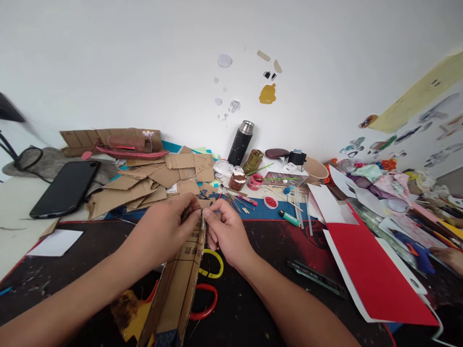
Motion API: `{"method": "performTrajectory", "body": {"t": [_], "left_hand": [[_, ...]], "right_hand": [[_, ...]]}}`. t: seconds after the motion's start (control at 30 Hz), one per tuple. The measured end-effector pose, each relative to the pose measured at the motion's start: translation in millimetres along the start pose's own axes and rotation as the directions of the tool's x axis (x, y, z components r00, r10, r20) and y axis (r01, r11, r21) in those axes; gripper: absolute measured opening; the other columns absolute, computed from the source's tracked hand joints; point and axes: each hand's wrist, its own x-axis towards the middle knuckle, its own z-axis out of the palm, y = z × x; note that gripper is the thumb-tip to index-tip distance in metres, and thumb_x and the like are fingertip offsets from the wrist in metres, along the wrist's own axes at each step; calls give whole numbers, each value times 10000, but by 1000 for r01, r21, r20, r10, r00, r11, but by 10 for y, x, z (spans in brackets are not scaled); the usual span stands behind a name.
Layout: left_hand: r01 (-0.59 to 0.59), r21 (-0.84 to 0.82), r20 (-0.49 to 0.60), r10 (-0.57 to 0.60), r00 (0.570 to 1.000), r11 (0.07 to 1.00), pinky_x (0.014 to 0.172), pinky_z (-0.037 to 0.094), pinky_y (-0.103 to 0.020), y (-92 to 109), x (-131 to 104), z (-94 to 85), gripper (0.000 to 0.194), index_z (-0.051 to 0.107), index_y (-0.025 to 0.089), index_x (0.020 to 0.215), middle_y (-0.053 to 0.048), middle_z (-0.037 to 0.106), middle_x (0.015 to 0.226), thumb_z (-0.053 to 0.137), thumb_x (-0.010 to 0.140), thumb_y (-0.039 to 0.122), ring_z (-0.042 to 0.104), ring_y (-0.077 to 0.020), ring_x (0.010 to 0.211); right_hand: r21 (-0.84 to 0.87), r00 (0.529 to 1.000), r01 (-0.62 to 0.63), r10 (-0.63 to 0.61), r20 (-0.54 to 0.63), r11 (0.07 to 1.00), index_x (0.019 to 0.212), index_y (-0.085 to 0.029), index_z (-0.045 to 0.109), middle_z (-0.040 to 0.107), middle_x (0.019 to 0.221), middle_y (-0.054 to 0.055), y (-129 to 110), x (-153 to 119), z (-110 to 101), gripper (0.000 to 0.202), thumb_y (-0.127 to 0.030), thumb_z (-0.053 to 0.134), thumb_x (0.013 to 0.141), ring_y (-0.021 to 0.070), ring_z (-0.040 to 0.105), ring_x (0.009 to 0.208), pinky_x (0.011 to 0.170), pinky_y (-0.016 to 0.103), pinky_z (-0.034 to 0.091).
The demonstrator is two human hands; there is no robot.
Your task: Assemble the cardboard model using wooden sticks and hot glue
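That folded corrugated cardboard strip (177, 284) looks light but easily creased, best taken by its edges, its far end pinched between the left hand's (162, 224) and right hand's (231, 233) narrowed fingers (212, 219).

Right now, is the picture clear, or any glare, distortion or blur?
All in the head view: soft, fairly even light; left hand and right hand look reasonably sharp; the steel flask cap shines; wide-angle distortion seems to stretch the phone and red sheet.
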Motion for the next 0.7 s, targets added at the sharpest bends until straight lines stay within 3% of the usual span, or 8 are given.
{"method": "performTrajectory", "body": {"t": [0.7], "left_hand": [[-4, 20, -2, 4, 1000, 1000, 615, 377, -343, 29, 10, -9, 266, 551, 264, 814, -25, 695, 701, 451, 936, 478, 598, -226, 600]], "right_hand": [[-17, 1000, 6, -6, -1, 1000, 893, -267, 494, 450, 430, -168, -9, -17, 4, 427, -596, 763, 936, 75, 367, 310, 350, 165, 312]]}}
